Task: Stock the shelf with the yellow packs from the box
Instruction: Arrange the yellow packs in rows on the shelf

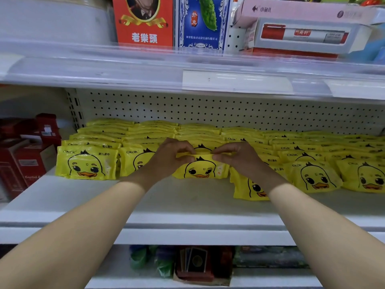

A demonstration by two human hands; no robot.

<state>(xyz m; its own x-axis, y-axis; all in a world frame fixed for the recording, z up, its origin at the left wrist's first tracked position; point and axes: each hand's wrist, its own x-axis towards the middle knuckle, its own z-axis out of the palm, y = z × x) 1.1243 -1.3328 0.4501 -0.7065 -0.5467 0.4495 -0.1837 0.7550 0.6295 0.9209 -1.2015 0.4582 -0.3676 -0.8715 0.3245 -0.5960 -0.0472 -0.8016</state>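
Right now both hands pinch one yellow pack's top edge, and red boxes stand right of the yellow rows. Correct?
Not quite: the head view shows the red boxes left of the yellow rows. The left hand and right hand do pinch the top edge of the yellow pack.

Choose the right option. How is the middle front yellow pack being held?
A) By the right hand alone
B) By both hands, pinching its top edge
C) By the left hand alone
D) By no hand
B: the left hand and the right hand each pinch the top edge of the pack on the shelf.
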